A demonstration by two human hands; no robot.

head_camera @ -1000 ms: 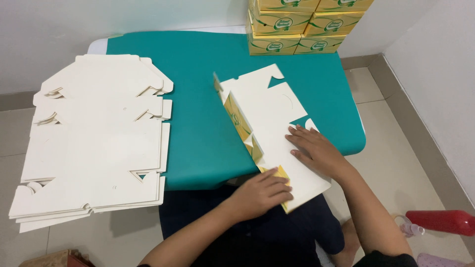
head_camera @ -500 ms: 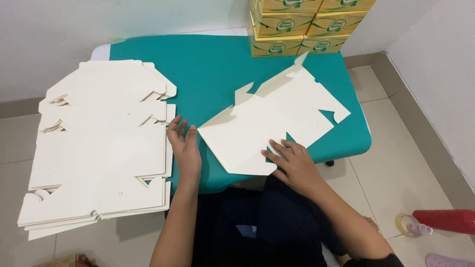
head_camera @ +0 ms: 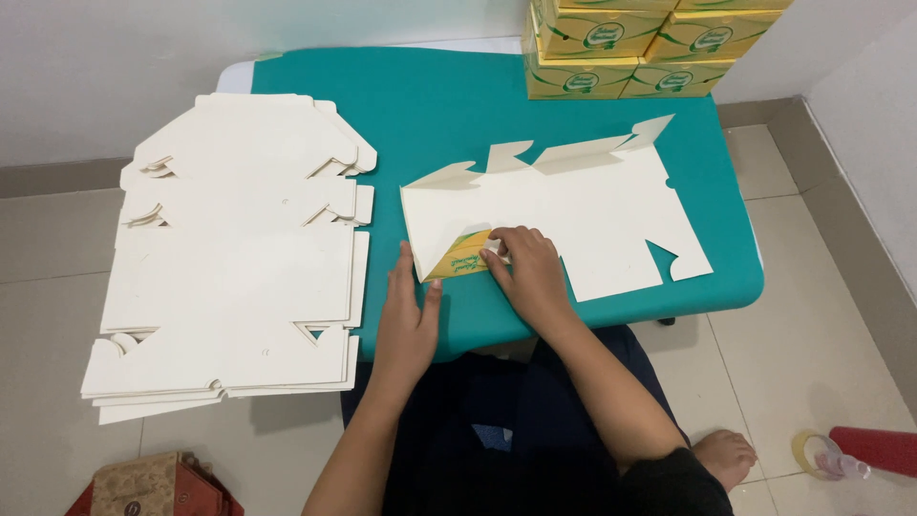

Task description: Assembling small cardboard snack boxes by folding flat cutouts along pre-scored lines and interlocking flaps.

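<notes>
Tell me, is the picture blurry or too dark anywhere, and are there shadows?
Head view: bright, even light, no strong glare. The flat white carton sheet and both hands, left hand and right hand, look sharp. A soft shadow lies under the stack of flat sheets at its lower edge. The dark lap below the teal table shows little detail.

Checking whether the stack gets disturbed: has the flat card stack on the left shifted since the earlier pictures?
No. The stack overhangs the teal table's left edge just as before; only the camera framing shifts slightly.
</notes>
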